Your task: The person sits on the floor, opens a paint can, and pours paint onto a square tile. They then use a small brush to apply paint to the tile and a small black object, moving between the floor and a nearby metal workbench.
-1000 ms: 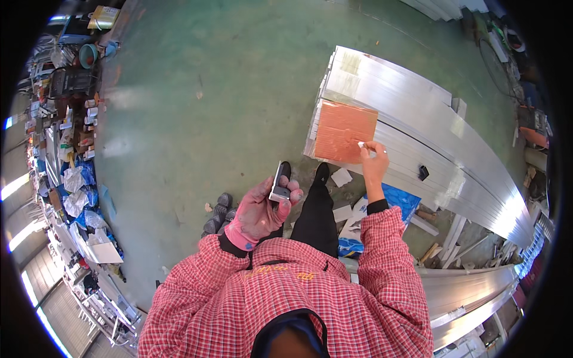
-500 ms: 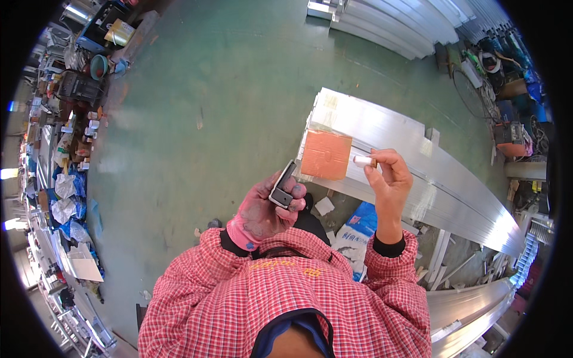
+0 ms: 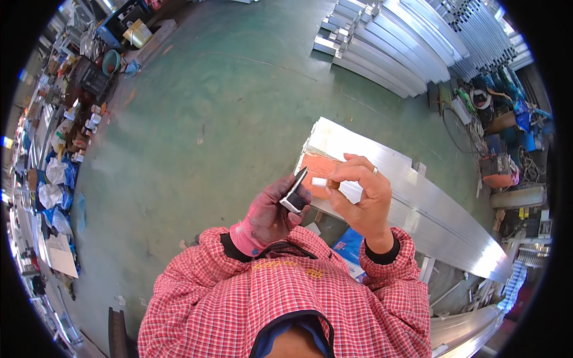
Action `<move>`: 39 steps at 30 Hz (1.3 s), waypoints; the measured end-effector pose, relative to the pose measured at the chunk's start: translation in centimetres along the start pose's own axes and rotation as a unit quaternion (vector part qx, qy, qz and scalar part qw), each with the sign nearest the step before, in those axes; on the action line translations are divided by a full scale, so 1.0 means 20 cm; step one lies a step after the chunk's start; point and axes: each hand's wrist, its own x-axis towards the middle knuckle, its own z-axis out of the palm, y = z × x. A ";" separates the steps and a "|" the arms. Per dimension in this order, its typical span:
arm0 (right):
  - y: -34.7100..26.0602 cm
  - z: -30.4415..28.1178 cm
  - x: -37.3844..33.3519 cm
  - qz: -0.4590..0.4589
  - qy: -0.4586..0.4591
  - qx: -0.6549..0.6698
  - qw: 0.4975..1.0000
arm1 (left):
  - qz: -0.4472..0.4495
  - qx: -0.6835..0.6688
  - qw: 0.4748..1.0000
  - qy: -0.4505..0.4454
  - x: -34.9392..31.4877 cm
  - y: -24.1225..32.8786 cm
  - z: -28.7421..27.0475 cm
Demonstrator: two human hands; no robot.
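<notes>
My left hand (image 3: 259, 219), in a stained pink glove, is closed round a small black L-shaped piece (image 3: 293, 198) with a pale silvery edge. Bare, and wearing a ring, my right hand (image 3: 367, 200) pinches a short white-tipped stub (image 3: 319, 182) with a brown end between thumb and fingers. The stub's white tip points at the black piece, and a small gap seems to separate them. Behind both hands lies an orange-red square block (image 3: 316, 162), partly covered by them, on a stack of silvery metal profiles (image 3: 412, 185).
More long metal profiles (image 3: 382, 53) lie at the far right. Beneath my right forearm is a blue and white bag (image 3: 351, 244). Clutter with crumpled plastic (image 3: 51, 197) runs along the left side, and cables and boxes (image 3: 498, 167) stand at the right. The floor (image 3: 185, 119) is green.
My right hand has moved left with the stub, close to the black piece. That piece is now turned more edge-on. The whole view has shifted, and the hands cover more of the block.
</notes>
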 end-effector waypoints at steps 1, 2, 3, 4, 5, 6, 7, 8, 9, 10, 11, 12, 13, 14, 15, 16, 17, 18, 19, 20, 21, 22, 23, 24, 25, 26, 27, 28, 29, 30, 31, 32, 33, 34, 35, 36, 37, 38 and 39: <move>0.00 0.00 0.00 -0.011 -0.007 -0.006 1.000 | 0.023 0.031 0.999 0.003 -0.01 -0.01 0.00; 0.00 0.01 0.01 -0.021 -0.013 -0.011 1.000 | 0.037 0.045 0.998 -0.002 -0.01 -0.02 0.01; 0.00 0.01 0.01 -0.031 -0.021 -0.016 0.999 | 0.052 0.057 0.997 -0.006 -0.02 -0.02 0.01; 0.00 0.01 0.01 -0.026 -0.026 -0.026 0.999 | 0.066 0.070 0.995 -0.010 -0.03 -0.03 0.02; -0.01 0.01 0.01 -0.022 -0.031 -0.038 0.999 | 0.071 0.079 0.994 -0.005 -0.03 -0.03 0.03; -0.01 0.02 0.00 -0.018 -0.035 -0.048 0.998 | 0.077 0.088 0.993 0.002 -0.04 -0.03 0.04; -0.01 0.02 0.01 -0.013 -0.041 -0.036 0.998 | 0.082 0.097 0.992 0.009 -0.05 -0.03 0.05; -0.01 0.02 0.01 -0.007 -0.046 -0.024 0.999 | 0.096 0.113 0.989 0.020 -0.05 -0.03 0.05; -0.02 0.03 0.01 -0.001 -0.049 -0.013 0.999 | 0.108 0.131 0.985 0.032 -0.05 -0.04 0.06; -0.02 0.03 0.01 0.000 -0.051 -0.011 0.999 | 0.119 0.149 0.981 0.043 -0.06 -0.04 0.06; -0.02 0.03 0.01 0.001 -0.053 -0.009 0.999 | 0.126 0.170 0.976 0.048 -0.06 -0.04 0.07; -0.02 0.03 0.01 0.003 -0.054 -0.007 0.999 | 0.130 0.192 0.971 0.053 -0.07 -0.04 0.08; -0.02 0.03 0.01 -0.007 -0.056 -0.008 0.998 | 0.135 0.214 0.966 0.057 -0.07 -0.03 0.09; -0.02 0.03 0.02 -0.017 -0.057 -0.009 0.998 | 0.138 0.226 0.963 0.054 -0.07 -0.03 0.08; -0.02 0.02 0.02 -0.028 -0.058 -0.010 0.998 | 0.142 0.238 0.960 0.051 -0.08 -0.03 0.08; -0.01 0.02 0.02 -0.028 -0.058 -0.013 0.998 | 0.146 0.250 0.956 0.048 -0.08 -0.02 0.08; -0.01 0.01 0.01 -0.028 -0.058 -0.017 0.998 | 0.157 0.248 0.954 0.065 -0.08 -0.02 0.10; 0.00 0.01 0.00 -0.027 -0.057 -0.021 0.998 | 0.168 0.247 0.951 0.081 -0.08 -0.03 0.13; 0.00 0.00 0.00 -0.027 -0.056 -0.021 0.998 | 0.179 0.246 0.948 0.097 -0.08 -0.03 0.15; 0.01 0.00 0.00 -0.027 -0.056 -0.021 0.998 | 0.181 0.248 0.947 0.096 -0.07 -0.03 0.14; 0.01 0.00 0.00 -0.027 -0.055 -0.022 0.998 | 0.182 0.250 0.946 0.094 -0.07 -0.02 0.13; 0.01 0.00 0.00 -0.023 -0.054 -0.020 0.998 | 0.184 0.253 0.945 0.093 -0.07 -0.02 0.13; 0.01 0.00 -0.01 -0.019 -0.054 -0.018 0.998 | 0.185 0.256 0.945 0.089 -0.07 -0.02 0.13; 0.01 0.00 -0.01 -0.016 -0.054 -0.015 0.998 | 0.188 0.259 0.943 0.086 -0.07 -0.02 0.13; 0.02 0.01 -0.01 -0.015 -0.056 -0.014 0.998 | 0.191 0.263 0.942 0.083 -0.07 -0.01 0.14; 0.02 0.01 -0.01 -0.014 -0.057 -0.013 0.998 | 0.190 0.263 0.942 0.088 -0.07 -0.01 0.14; 0.02 0.01 -0.01 -0.013 -0.059 -0.014 0.998 | 0.189 0.264 0.941 0.093 -0.07 -0.01 0.15; 0.02 0.00 -0.01 -0.013 -0.060 -0.015 0.998 | 0.187 0.264 0.941 0.097 -0.07 -0.01 0.16; 0.02 0.00 -0.01 -0.013 -0.061 -0.017 0.998 | 0.185 0.266 0.941 0.096 -0.07 -0.01 0.16; 0.02 0.00 -0.01 -0.013 -0.062 -0.018 0.998 | 0.184 0.268 0.941 0.096 -0.07 -0.01 0.16; 0.02 0.01 -0.01 -0.014 -0.062 -0.017 0.998 | 0.184 0.270 0.940 0.096 -0.07 -0.01 0.15; 0.02 0.01 -0.01 -0.015 -0.063 -0.016 0.998 | 0.184 0.271 0.940 0.094 -0.07 -0.01 0.15; 0.02 0.00 0.00 -0.016 -0.063 -0.017 0.998 | 0.182 0.271 0.941 0.090 -0.07 -0.01 0.15; 0.02 0.00 0.00 -0.018 -0.057 -0.021 0.998 | 0.181 0.272 0.941 0.087 -0.07 -0.01 0.15; 0.02 -0.01 0.00 -0.021 -0.050 -0.025 0.998 | 0.180 0.269 0.942 0.090 -0.07 -0.01 0.15; 0.02 -0.01 0.00 -0.023 -0.044 -0.029 0.998 | 0.178 0.267 0.942 0.094 -0.07 -0.01 0.16; 0.02 -0.01 0.00 -0.022 -0.046 -0.028 0.998 | 0.177 0.265 0.943 0.097 -0.07 -0.01 0.16; 0.02 -0.01 0.00 -0.021 -0.049 -0.026 0.998 | 0.176 0.267 0.943 0.094 -0.07 -0.01 0.16; 0.02 -0.01 0.00 -0.020 -0.051 -0.025 0.998 | 0.175 0.270 0.943 0.091 -0.07 -0.01 0.15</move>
